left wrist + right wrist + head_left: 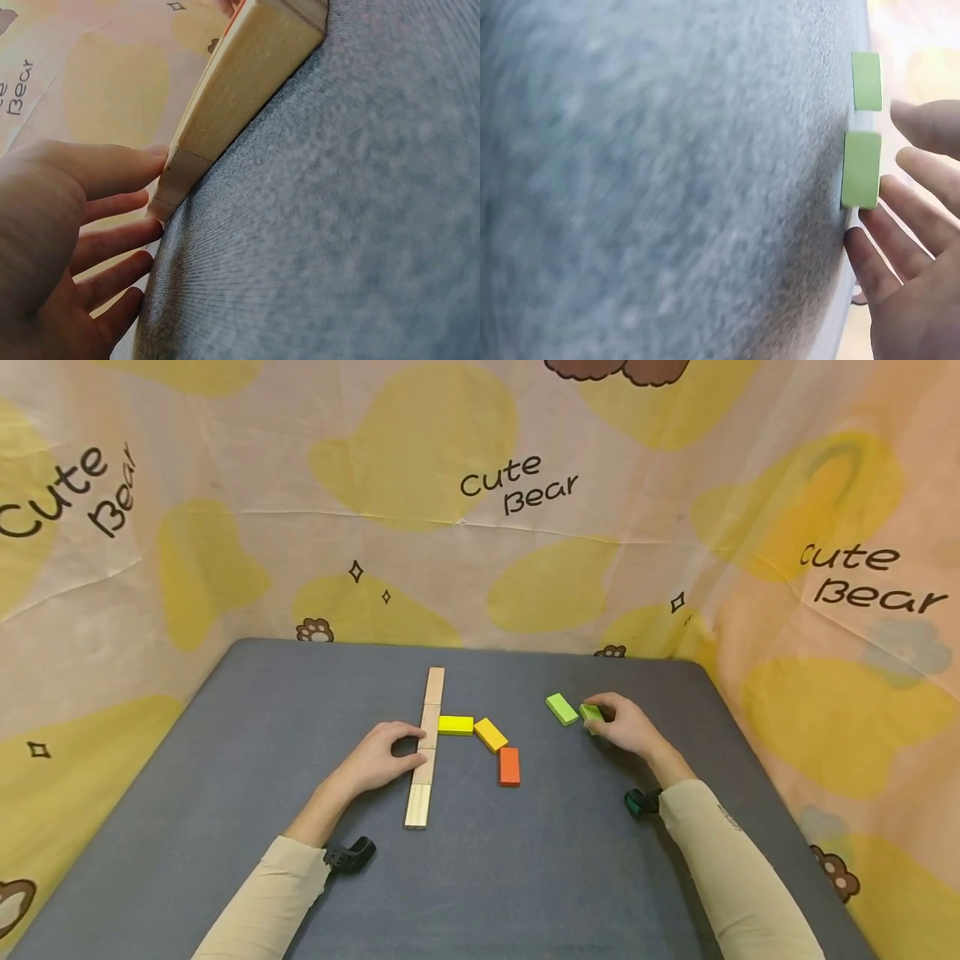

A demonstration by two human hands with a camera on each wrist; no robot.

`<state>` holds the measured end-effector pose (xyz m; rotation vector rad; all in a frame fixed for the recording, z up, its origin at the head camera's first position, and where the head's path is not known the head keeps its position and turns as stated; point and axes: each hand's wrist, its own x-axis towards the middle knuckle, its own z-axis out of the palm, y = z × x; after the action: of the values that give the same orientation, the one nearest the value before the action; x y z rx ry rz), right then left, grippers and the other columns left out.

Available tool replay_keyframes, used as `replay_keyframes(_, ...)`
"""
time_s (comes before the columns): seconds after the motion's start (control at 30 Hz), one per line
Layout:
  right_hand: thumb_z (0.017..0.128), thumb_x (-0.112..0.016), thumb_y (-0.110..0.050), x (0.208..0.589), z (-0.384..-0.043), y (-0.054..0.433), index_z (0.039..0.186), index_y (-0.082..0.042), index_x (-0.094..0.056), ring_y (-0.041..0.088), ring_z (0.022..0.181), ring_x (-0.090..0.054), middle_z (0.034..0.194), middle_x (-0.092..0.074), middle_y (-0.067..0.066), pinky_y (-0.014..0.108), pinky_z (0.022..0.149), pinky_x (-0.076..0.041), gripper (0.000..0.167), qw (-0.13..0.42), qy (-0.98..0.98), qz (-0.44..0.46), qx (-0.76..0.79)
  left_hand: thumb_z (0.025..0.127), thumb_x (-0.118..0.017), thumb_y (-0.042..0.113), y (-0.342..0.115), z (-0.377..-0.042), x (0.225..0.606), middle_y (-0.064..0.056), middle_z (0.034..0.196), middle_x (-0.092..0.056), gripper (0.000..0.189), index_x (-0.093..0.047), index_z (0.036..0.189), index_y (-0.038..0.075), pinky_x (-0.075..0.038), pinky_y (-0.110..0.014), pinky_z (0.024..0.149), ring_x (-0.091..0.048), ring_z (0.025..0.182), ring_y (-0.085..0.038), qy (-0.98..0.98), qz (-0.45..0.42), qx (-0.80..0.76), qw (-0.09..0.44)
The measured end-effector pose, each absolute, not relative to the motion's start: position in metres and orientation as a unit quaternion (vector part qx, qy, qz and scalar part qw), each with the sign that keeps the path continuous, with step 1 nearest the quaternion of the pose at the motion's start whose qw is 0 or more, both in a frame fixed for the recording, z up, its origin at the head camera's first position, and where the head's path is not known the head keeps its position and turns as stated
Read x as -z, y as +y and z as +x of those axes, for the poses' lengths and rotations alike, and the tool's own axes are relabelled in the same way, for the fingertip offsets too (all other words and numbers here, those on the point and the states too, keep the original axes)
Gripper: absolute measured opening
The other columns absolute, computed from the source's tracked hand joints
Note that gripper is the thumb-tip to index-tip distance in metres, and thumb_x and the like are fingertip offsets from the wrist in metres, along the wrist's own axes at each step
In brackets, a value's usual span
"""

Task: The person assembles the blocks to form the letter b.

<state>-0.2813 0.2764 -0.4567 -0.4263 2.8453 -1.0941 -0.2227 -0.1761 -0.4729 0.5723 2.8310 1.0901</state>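
My left hand touches the left side of a straight row of plain wooden blocks with its thumb and fingertips. In the left wrist view the thumb meets the row's edge, and the other fingers are spread below it. My right hand is at the nearer of two light green blocks, thumb and fingers spread beside it. The other green block lies just to its left. A yellow block extends rightward from the row, followed by an amber block and an orange-red block.
All the blocks are on a grey table. A patterned cloth hangs behind the table and along both sides. Black straps with devices sit at both wrists.
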Motion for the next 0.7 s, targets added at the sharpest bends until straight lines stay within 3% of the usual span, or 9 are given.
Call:
replay_keyframes(0.3, 0.09, -0.079, -0.017, 0.462, -0.281, 0.286, 0.137, 0.004, -0.06, 0.043, 0.123, -0.053, 0.138, -0.055, 0.024, 0.058, 0.105, -0.043, 0.055, 0.037, 0.926, -0.126, 0.353, 0.093, -0.075, 0.03, -0.176, -0.223, 0.472, -0.012, 0.134, -0.064, 0.044, -0.068, 0.131, 0.008, -0.037, -0.055, 0.111, -0.048, 0.132, -0.037, 0.916, 0.189, -0.353, 0.026)
replay_keyframes(0.7, 0.09, -0.079, -0.021, 0.462, -0.282, 0.29, 0.136, 0.006, -0.059, 0.043, 0.12, -0.055, 0.134, -0.056, 0.026, 0.058, 0.102, -0.046, 0.057, 0.036, 0.935, -0.105, 0.336, 0.093, -0.074, 0.031, -0.178, -0.224, 0.474, -0.011, 0.134, -0.064, 0.044, -0.068, 0.131, 0.009, -0.037, -0.055, 0.112, -0.048, 0.133, -0.037, 0.917, 0.189, -0.35, 0.023)
